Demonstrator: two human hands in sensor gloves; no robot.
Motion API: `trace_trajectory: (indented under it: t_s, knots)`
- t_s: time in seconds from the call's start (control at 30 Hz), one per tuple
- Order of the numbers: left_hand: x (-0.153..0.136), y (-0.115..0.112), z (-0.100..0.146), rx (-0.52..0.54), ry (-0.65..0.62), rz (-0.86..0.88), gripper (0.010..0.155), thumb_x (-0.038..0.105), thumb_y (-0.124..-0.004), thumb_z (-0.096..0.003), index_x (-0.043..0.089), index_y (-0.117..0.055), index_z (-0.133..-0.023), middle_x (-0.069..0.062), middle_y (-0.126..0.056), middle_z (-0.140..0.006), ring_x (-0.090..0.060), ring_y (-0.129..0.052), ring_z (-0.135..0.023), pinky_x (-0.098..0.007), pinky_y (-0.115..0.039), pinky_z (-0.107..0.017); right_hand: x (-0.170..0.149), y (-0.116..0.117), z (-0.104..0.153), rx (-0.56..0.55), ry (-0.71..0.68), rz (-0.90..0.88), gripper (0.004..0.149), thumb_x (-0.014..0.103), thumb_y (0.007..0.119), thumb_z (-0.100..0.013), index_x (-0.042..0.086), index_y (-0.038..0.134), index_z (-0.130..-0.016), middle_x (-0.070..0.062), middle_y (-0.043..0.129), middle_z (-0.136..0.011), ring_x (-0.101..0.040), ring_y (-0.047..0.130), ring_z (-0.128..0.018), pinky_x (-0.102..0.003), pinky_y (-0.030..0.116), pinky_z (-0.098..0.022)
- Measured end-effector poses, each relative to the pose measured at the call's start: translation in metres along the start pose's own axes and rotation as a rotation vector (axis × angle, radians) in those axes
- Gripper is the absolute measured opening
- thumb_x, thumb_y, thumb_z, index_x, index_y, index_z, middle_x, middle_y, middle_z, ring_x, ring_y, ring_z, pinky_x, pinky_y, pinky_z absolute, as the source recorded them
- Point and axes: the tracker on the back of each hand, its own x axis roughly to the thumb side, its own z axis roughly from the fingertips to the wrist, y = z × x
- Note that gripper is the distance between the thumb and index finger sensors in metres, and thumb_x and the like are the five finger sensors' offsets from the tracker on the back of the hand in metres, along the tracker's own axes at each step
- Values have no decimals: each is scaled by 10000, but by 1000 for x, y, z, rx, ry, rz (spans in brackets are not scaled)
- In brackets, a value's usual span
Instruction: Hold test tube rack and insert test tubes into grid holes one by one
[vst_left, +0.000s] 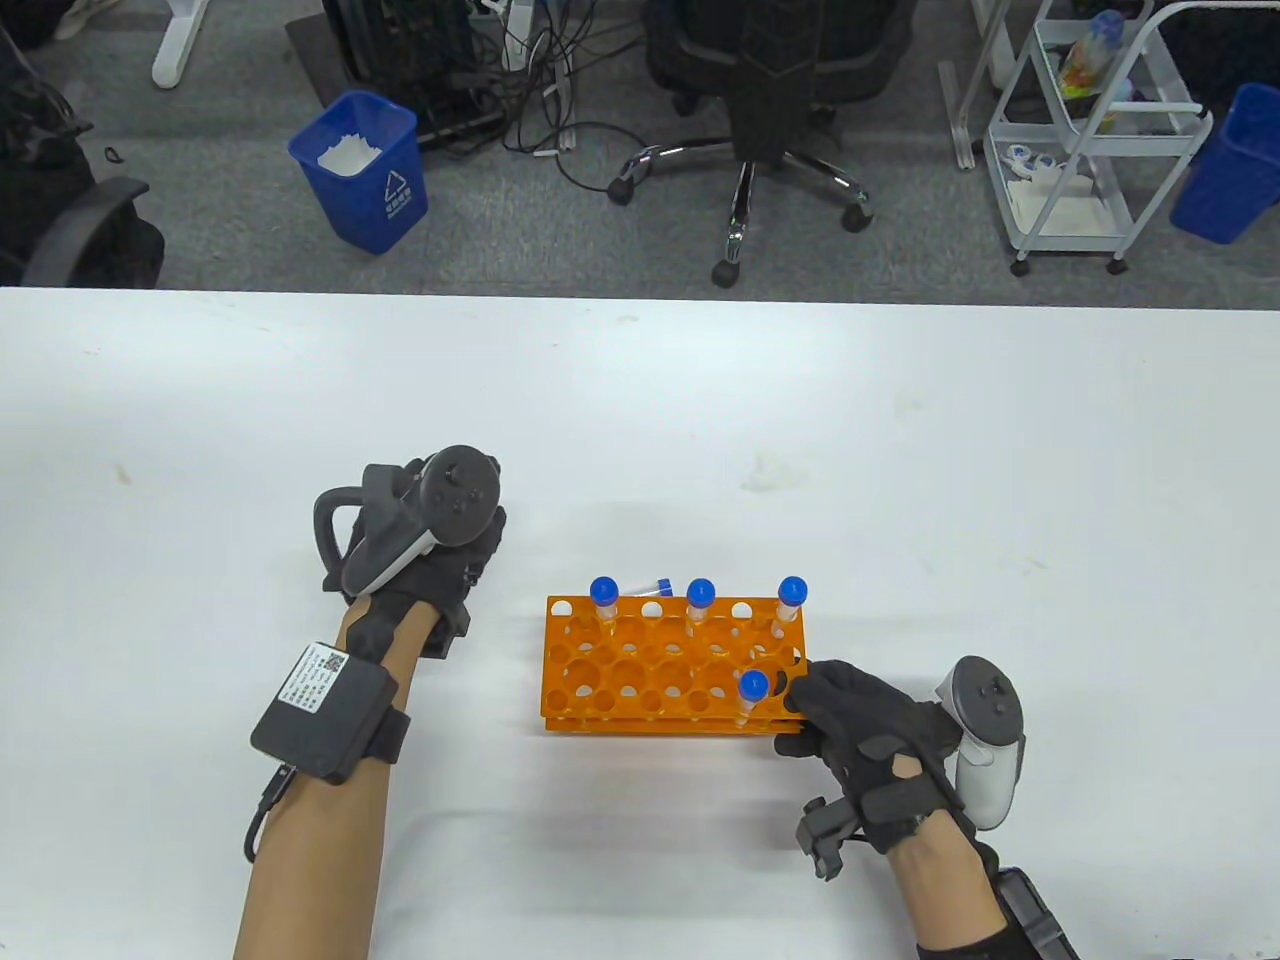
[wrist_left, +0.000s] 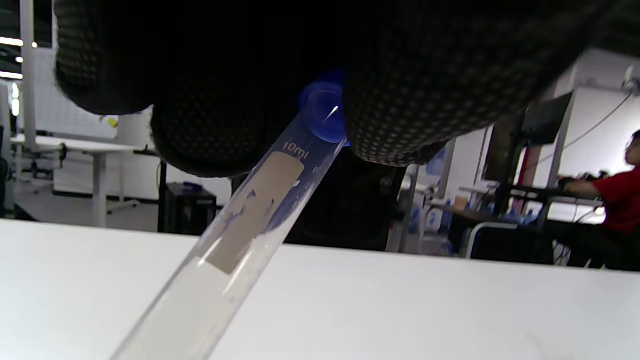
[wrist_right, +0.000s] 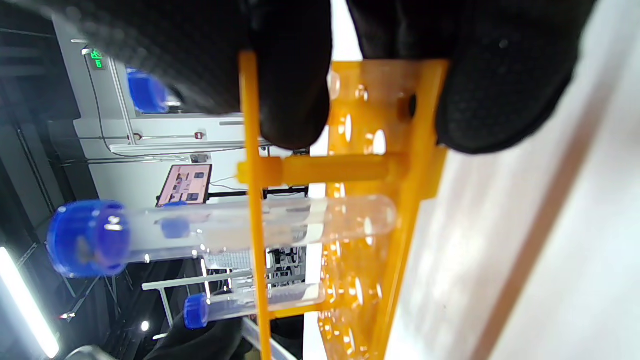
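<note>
The right hand (vst_left: 880, 735) gripped the near right corner of the orange test tube rack (vst_left: 660, 668), gloved fingers (wrist_right: 290, 95) pinching the end plate from both sides. The rack stood near the middle of the white table (vst_left: 900, 480), toward its near edge. It was a bright orange grid of round holes in several rows, built of stacked plates joined by short posts. Four clear tubes with blue caps stood upright in it: three along the far row (vst_left: 700, 600) and one (vst_left: 750, 692) in the near row, just beside the right hand's fingertips. Another capped tube (vst_left: 645, 584) lay on the table just beyond the rack's far edge.

The left hand (vst_left: 420, 560) hovered to the left of the rack, well apart from it, knuckles up and tracker on top. Its fingers (wrist_left: 400, 100) pinched the blue-capped end of a clear test tube (wrist_left: 240, 235) marked 10ml, which slanted down toward the table.

From above that tube was hidden under the left hand. The left wrist view cut off its lower end, so I cannot tell whether it touched the table.
</note>
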Motion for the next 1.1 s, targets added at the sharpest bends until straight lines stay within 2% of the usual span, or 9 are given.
trace_trajectory:
  t_s: [0.17, 0.2, 0.23, 0.4, 0.47, 0.5, 0.7, 0.87, 1.1]
  knots:
    - [13, 49, 33, 194, -68, 72, 505, 403, -1007, -292, 224, -912, -754, -99, -992, -731, -284, -1101, -433, -431, -917, -379, -1, 0, 0, 2, 3, -1, 429, 332, 802, -421, -1, 867, -683, -469, 622, -936, -612, 833, -662, -641, 847, -393]
    - [16, 55, 39, 227, -79, 88, 544, 407, -1011, -288, 149, -921, -759, -100, -1000, -722, -279, -1105, -421, -427, -921, -371, -1, 0, 0, 2, 4, 0, 429, 333, 803, -421, 0, 867, -683, -470, 622, -936, -612, 834, -662, -640, 847, -394]
    - [19, 64, 48, 269, -93, 114, 474, 411, -1009, -308, 226, -923, -736, -97, -1006, -714, -276, -1109, -409, -425, -924, -363, -1, 0, 0, 2, 4, 1, 429, 332, 803, -421, -1, 867, -683, -470, 621, -936, -611, 834, -663, -640, 847, -394]
    - [41, 80, 90, 431, -152, 257, 483, 426, -1033, -276, 204, -957, -699, -96, -1034, -678, -261, -1122, -365, -408, -938, -334, -1, 1, -1, 7, 5, 8, 430, 333, 802, -422, -1, 867, -684, -469, 622, -936, -610, 834, -663, -641, 846, -394]
    - [53, 80, 105, 472, -187, 290, 470, 340, -1077, -245, 219, -968, -685, -99, -1043, -668, -254, -1127, -351, -403, -942, -324, -2, 2, -1, 9, 5, 11, 429, 333, 803, -421, -1, 868, -683, -470, 621, -937, -611, 834, -663, -640, 847, -393]
    - [60, 80, 112, 481, -211, 306, 465, 430, -1040, -271, 225, -970, -682, -101, -1046, -665, -252, -1128, -347, -402, -943, -321, -2, 2, -1, 9, 6, 12, 429, 333, 803, -421, 0, 868, -683, -469, 623, -936, -612, 833, -663, -640, 847, -394]
    - [101, 70, 137, 444, -350, 291, 454, 366, -1073, -245, 242, -982, -672, -106, -1056, -660, -249, -1134, -336, -399, -949, -308, -2, 2, -1, 13, 5, 12, 429, 332, 803, -421, -1, 868, -683, -469, 622, -935, -611, 835, -661, -641, 847, -394]
    - [126, 54, 144, 411, -424, 248, 445, 430, -1043, -268, 245, -986, -669, -110, -1058, -658, -247, -1136, -332, -399, -949, -304, -2, 3, -2, 15, 3, 12, 429, 333, 803, -421, 0, 867, -683, -469, 621, -936, -612, 833, -663, -640, 847, -394]
    - [144, 31, 143, 380, -463, 214, 442, 378, -1067, -248, 252, -990, -665, -116, -1061, -658, -248, -1138, -329, -398, -951, -304, -2, 3, -1, 15, 0, 8, 429, 333, 803, -421, -1, 868, -683, -469, 622, -936, -610, 835, -662, -640, 847, -394]
